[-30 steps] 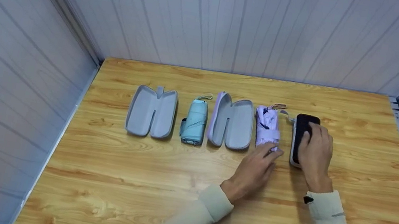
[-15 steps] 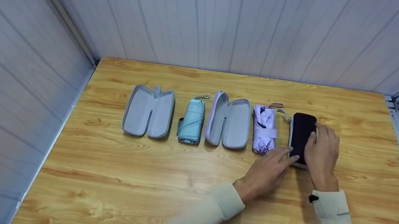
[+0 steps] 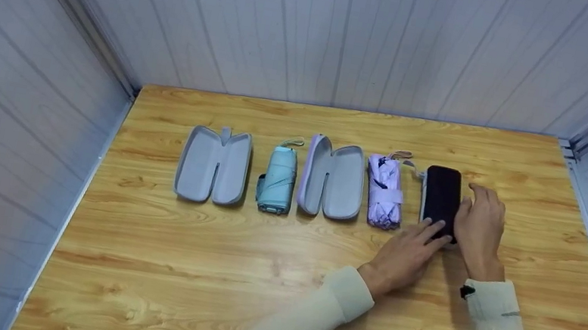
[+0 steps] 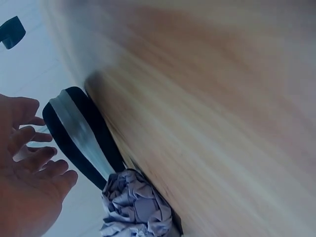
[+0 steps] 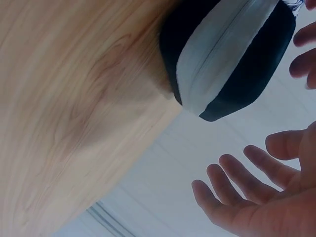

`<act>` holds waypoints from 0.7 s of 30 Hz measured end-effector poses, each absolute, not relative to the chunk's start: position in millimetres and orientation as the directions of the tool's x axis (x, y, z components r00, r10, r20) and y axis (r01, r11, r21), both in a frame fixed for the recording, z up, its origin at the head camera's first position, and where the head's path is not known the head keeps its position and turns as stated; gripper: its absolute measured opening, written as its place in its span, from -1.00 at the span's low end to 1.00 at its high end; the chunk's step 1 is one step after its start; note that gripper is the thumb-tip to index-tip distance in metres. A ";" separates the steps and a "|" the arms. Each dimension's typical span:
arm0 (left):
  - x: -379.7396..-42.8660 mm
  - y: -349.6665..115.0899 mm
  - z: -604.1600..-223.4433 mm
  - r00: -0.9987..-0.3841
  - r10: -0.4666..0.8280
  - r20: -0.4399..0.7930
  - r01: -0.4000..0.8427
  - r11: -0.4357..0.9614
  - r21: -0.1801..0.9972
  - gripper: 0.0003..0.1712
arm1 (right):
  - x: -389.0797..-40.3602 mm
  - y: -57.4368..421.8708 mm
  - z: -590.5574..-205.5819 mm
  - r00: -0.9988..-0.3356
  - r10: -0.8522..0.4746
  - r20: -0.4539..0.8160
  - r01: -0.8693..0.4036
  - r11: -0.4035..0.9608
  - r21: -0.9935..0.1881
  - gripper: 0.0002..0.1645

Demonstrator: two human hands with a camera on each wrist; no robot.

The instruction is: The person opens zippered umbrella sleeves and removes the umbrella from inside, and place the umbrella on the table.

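A closed black case (image 3: 442, 194) with a grey zipper band lies at the right of a row on the table. My left hand (image 3: 401, 258) reaches over its near end, fingers fairly straight and overlapping the lid in the head view. Along the case's right side is my right hand (image 3: 480, 231), its fingers loosely bent and holding nothing; the right wrist view shows these fingers (image 5: 234, 180) spread apart from the case (image 5: 227, 54). Just left of the case lies a folded lavender umbrella (image 3: 384, 196), whose gathered end (image 4: 138, 205) shows in the left wrist view.
Further left lie an open lavender case (image 3: 344, 183) with grey lining, a folded teal umbrella (image 3: 280, 178) and another open grey-lined case (image 3: 198, 165). White panel walls (image 3: 319, 24) enclose the wooden table (image 3: 177, 277) at the back and sides.
My left hand has moved right, from the lavender umbrella's near end to the black case's near end. My right hand has slid off the case's top to its right side.
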State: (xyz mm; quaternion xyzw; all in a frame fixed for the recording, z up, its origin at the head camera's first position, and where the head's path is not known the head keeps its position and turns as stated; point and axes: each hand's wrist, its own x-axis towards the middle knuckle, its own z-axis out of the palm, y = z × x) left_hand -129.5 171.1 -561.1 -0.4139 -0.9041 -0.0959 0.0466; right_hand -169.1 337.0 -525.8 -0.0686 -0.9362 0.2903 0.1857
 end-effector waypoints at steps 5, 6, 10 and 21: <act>-129.6 175.6 -563.1 -0.642 0.750 0.157 0.766 0.638 0.081 -0.46 | -169.2 340.8 -526.7 -0.923 0.245 0.296 0.037 0.825 -0.565 -0.61; -129.6 176.3 -563.5 -0.641 0.751 0.156 0.766 0.639 0.071 -0.46 | -169.2 341.5 -526.8 -0.925 0.245 0.291 0.042 0.825 -0.563 -0.61; -129.4 178.2 -564.0 -0.637 0.758 0.141 0.768 0.639 0.040 -0.45 | -169.9 344.2 -527.1 -0.930 0.243 0.275 0.051 0.827 -0.560 -0.60; -128.7 180.4 -559.5 -0.650 0.755 0.089 0.755 0.655 -0.035 -0.39 | -171.7 354.8 -531.4 -0.941 0.195 0.277 0.018 0.845 -0.535 -0.60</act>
